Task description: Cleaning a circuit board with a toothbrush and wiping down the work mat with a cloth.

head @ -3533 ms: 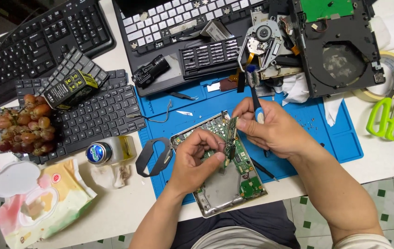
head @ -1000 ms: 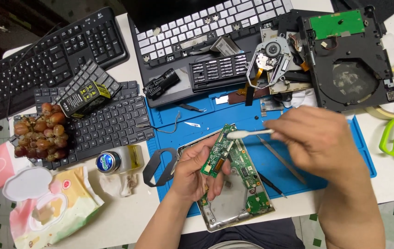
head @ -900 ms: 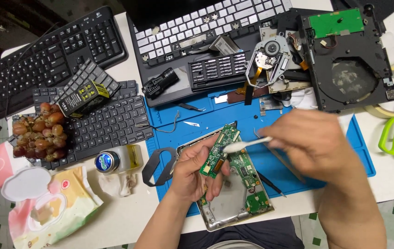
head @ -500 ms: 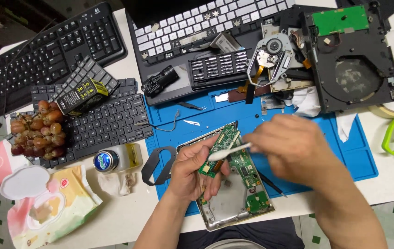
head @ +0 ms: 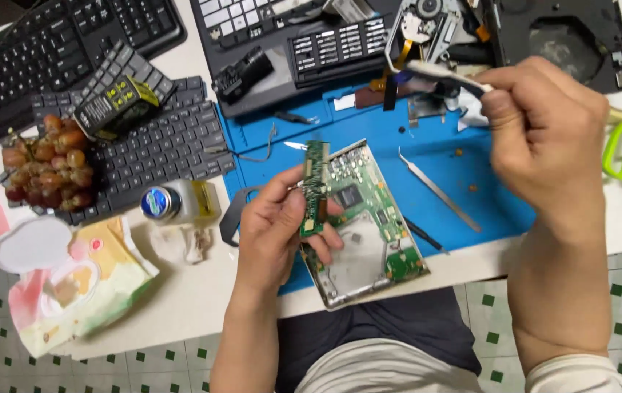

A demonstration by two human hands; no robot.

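Blue mat (head: pixel 471 182) carries the work: at its near edge your left hand (head: pixel 278 233) pinches a green board (head: pixel 315 188) upright above the metal tray (head: pixel 358 266), which holds a larger board (head: pixel 365 200). It looks light, stiff and fragile; keep to its edges. Your right hand (head: pixel 544 124) is clenched on a swab (head: pixel 445 73) over the mat's far edge. Tweezers (head: pixel 438 191) lie between.
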